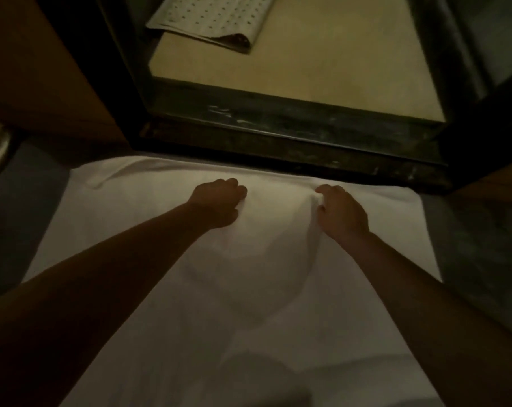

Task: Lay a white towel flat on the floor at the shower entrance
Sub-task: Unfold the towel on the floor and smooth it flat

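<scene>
- My right hand (343,212) has its fingers (326,189) curled, pinching a raised fold of the white cloth towel (249,289).
- My left hand (219,202) curls its fingers (237,186) into it too, apparently gripping; the light is dim.
- It lies spread on the floor, its far edge against the dark stone shower threshold (278,133).
- A pale perforated mat (213,19) lies inside the shower.

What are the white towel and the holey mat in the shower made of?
The white towel looks like soft matte cloth: it wrinkles and bunches. The mat seems rubber or plastic: pale, rows of holes, a thick folded edge.
</scene>
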Demonstrator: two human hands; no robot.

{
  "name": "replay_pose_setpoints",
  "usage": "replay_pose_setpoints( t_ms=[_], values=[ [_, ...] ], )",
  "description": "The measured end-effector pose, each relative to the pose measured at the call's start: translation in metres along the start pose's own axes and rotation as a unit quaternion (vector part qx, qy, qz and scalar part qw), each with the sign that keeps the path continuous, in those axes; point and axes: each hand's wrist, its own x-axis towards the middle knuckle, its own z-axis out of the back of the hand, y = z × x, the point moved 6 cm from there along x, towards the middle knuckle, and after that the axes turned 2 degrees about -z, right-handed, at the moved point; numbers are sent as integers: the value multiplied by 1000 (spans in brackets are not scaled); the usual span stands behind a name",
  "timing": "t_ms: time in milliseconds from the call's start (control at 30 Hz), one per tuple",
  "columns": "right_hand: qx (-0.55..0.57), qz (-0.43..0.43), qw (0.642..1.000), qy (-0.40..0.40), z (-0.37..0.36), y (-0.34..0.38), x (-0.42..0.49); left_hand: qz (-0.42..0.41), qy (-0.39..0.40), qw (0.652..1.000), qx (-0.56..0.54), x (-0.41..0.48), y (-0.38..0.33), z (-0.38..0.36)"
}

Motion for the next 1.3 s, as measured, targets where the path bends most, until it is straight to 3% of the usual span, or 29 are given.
replay_pose_setpoints(
  t_ms=[100, 267, 333, 467, 700, 933, 1300],
  values=[
    [-31, -35, 999, 18, 10, -54, 1, -8, -6, 1000, -6, 22, -38, 3],
    [-24, -107, 993, -33, 28, -125, 2, -43, -11, 999, -10, 48, -103, 0],
    [-39, -131, 991, -7, 29, -153, 4, -57, -20, 998, -8, 59, -129, -3],
    [-120, -79, 989, 46, 27, -177, 6, -67, -20, 997, 8, 78, -171, -9],
    [-64, -58, 996, 20, 28, -183, 12, -72, -3, 996, 48, 90, -201, -23],
    [-87, -18, 996, -10, 28, -198, 11, -63, 4, 997, 55, 95, -212, -28],
    [-102, -58, 993, -23, 40, -245, -2, -79, -3, 996, 47, 97, -265, -31]
  ],
)
